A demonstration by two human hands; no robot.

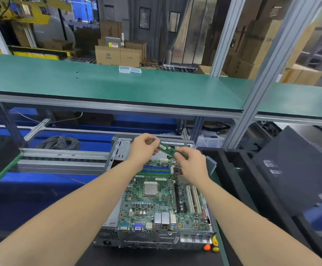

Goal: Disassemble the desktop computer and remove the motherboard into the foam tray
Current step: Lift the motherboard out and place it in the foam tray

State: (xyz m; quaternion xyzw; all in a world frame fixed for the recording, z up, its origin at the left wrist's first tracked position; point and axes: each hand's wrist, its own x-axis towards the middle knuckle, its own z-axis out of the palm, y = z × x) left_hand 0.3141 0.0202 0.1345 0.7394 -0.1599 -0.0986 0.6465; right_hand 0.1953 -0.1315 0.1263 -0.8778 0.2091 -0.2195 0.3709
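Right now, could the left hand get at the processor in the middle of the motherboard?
Probably not at once: the left hand pinches the memory stick with the right hand. The processor itself lies uncovered.

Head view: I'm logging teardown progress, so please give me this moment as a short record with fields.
held item: green memory module, lifted above the motherboard
left hand: pinches one end of the module
right hand: pinches the other end
board: seated in the open computer case, processor exposed
memory slots: blue and green, just below the hands
foam tray: black, right of the case
stage: motherboard not yet removed
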